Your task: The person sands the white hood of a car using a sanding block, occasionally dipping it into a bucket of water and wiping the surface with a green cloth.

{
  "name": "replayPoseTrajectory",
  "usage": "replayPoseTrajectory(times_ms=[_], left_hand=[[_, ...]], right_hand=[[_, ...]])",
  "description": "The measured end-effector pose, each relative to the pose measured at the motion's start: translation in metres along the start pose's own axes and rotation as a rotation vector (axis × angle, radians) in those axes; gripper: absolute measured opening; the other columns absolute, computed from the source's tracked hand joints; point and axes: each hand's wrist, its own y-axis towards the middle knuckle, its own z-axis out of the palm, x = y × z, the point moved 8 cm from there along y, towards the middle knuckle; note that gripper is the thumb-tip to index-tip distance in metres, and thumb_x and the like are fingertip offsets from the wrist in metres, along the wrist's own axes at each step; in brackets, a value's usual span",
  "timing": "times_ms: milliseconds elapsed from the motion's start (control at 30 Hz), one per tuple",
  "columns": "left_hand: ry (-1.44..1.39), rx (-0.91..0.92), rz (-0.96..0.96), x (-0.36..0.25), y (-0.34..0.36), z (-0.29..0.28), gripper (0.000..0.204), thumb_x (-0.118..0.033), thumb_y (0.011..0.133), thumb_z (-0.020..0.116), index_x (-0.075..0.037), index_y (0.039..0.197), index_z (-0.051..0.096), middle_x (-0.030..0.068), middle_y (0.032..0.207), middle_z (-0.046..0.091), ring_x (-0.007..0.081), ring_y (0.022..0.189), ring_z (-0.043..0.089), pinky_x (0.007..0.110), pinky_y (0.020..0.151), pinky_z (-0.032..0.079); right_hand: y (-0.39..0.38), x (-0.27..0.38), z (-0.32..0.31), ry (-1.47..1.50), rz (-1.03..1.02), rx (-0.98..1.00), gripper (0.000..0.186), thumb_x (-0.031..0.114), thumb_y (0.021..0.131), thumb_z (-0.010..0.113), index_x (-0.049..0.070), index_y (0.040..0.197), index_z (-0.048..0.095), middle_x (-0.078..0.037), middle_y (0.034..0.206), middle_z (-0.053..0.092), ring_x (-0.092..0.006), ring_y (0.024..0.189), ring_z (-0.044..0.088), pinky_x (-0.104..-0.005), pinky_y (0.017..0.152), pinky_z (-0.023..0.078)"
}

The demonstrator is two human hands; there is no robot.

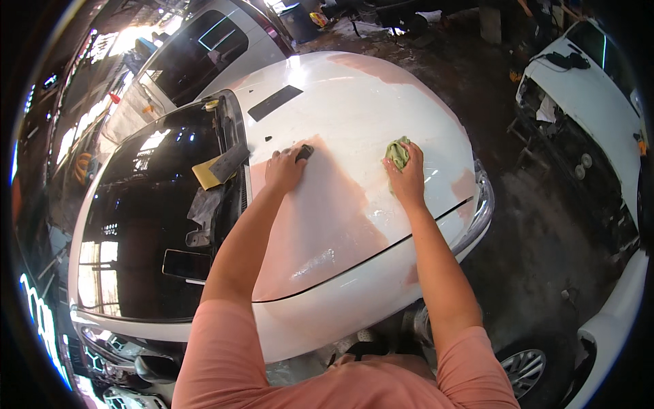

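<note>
A white car hood (361,102) with pinkish filler patches (327,198) lies under both of my hands. My left hand (285,170) rests on the edge of the large patch, fingers closed on a small dark grey pad (305,153) that looks like folded sandpaper. To the right, my right hand (409,170) grips a crumpled light green cloth (397,154) against the white paint. Wet, shiny spots show on the hood near that cloth and along the patch's lower edge. Beyond my left hand, a dark rectangular sheet (274,102) lies flat on the hood.
On the windshield (143,218) lie a yellow sheet (206,174), a grey sheet (230,162) and a phone (186,264). Another vehicle (211,51) stands close behind at the left. A white car with its front parts removed (586,88) is at the right, beside a wheel (524,371).
</note>
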Motion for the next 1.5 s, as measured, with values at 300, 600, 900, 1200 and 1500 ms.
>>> replayPoseTrajectory(times_ms=[300, 600, 900, 1200, 1500], left_hand=[[-0.049, -0.003, 0.203, -0.021, -0.076, -0.006, 0.044, -0.036, 0.100, 0.064, -0.017, 0.139, 0.067, 0.0083, 0.137, 0.069, 0.0353, 0.125, 0.061, 0.051, 0.106, 0.049], [0.016, 0.010, 0.226, -0.028, -0.074, 0.005, 0.043, -0.037, 0.100, 0.065, -0.018, 0.139, 0.068, 0.0050, 0.142, 0.067, 0.0351, 0.128, 0.058, 0.053, 0.108, 0.048], [0.031, -0.003, 0.081, 0.018, 0.002, 0.011, 0.044, -0.036, 0.102, 0.062, -0.017, 0.141, 0.066, 0.0074, 0.142, 0.066, 0.0350, 0.128, 0.059, 0.052, 0.109, 0.047], [-0.010, 0.050, 0.157, -0.013, -0.106, -0.018, 0.042, -0.033, 0.100, 0.064, -0.014, 0.138, 0.066, 0.0106, 0.136, 0.068, 0.0373, 0.126, 0.060, 0.052, 0.107, 0.049], [-0.045, -0.035, 0.023, 0.009, 0.004, 0.002, 0.044, -0.034, 0.097, 0.067, -0.014, 0.136, 0.069, 0.0104, 0.136, 0.069, 0.0367, 0.128, 0.059, 0.049, 0.110, 0.048]], right_hand=[[0.007, -0.003, -0.013, -0.030, -0.013, -0.026, 0.060, 0.022, 0.091, 0.080, -0.001, 0.140, 0.053, -0.024, 0.151, 0.048, -0.0424, 0.141, 0.048, -0.0476, 0.117, 0.043], [0.007, -0.010, -0.018, -0.010, -0.004, -0.043, 0.060, 0.023, 0.090, 0.080, -0.001, 0.138, 0.054, -0.024, 0.151, 0.049, -0.0417, 0.141, 0.048, -0.0474, 0.117, 0.043], [-0.003, 0.004, 0.004, 0.032, -0.001, 0.001, 0.061, 0.024, 0.090, 0.080, -0.001, 0.140, 0.054, -0.023, 0.151, 0.048, -0.0418, 0.141, 0.048, -0.0465, 0.117, 0.042], [0.006, -0.005, -0.013, -0.022, 0.004, -0.036, 0.060, 0.023, 0.090, 0.080, -0.002, 0.139, 0.054, -0.025, 0.149, 0.049, -0.0428, 0.140, 0.049, -0.0476, 0.117, 0.042], [0.003, -0.002, -0.011, 0.003, -0.015, -0.048, 0.057, 0.021, 0.087, 0.081, -0.002, 0.134, 0.057, -0.025, 0.142, 0.054, -0.0426, 0.135, 0.051, -0.0468, 0.116, 0.043]])
